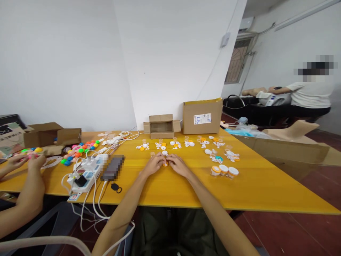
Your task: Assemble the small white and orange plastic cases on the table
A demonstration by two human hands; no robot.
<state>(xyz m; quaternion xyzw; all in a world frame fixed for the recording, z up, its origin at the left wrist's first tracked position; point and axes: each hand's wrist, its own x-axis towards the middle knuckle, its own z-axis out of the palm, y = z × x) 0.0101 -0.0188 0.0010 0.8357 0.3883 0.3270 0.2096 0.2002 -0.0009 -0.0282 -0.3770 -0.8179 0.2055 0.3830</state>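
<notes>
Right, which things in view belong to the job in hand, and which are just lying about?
Seemingly in the job:
orange piece between left hand and right hand
white disc beyond it
lidded tubs
loose parts

Apparently lying about:
power strip
dark device
tall cardboard box

Between the desk's (181,192) front and back edges, the left hand (154,165) and right hand (178,165) partly hid a small orange piece (165,164), their grip unclear, while white parts (139,147) near the back edge were too tiny to identify and a co-worker's arm (32,193) was cut off at left.
</notes>
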